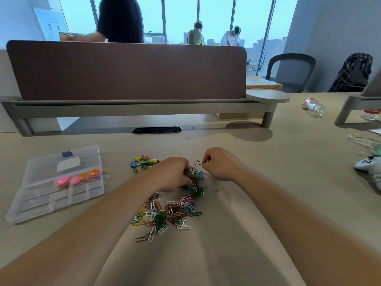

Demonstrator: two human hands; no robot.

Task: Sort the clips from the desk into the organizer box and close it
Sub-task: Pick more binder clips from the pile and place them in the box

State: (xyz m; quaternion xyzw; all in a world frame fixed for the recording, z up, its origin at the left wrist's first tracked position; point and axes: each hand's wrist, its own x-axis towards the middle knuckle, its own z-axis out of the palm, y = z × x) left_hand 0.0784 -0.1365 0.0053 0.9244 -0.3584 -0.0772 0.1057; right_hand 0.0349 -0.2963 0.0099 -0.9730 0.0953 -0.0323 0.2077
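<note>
Clips are noted in three groups on the desk (257, 193).
- Far group (144, 162): small binder clips in yellow, blue and orange, mixed with green paper clips. The count is not resolvable.
- Middle group (195, 182): binder and paper clips are tangled together and partly covered by the left hand (173, 175).
- Near pile (169, 213): coloured paper clips, too overlapped to be counted.
- One lone paper clip (217, 190) is seen apart, just right of the middle group.

Left hand: the fingers are curled down into the middle group. Whether anything is pinched cannot be told.

Right hand (219, 165): one wire clip (198, 162) is pinched between thumb and fingertips and held near the left hand's fingertips.

Organizer box (41, 203): one, of clear plastic, is set at the left of the desk, well apart from the clips. Four round pieces are seen in it, two pink (66, 180) and two orange (90, 174). The lid's state cannot be told because of blur.

One plastic bottle (313, 107) is lying at far right.
</note>
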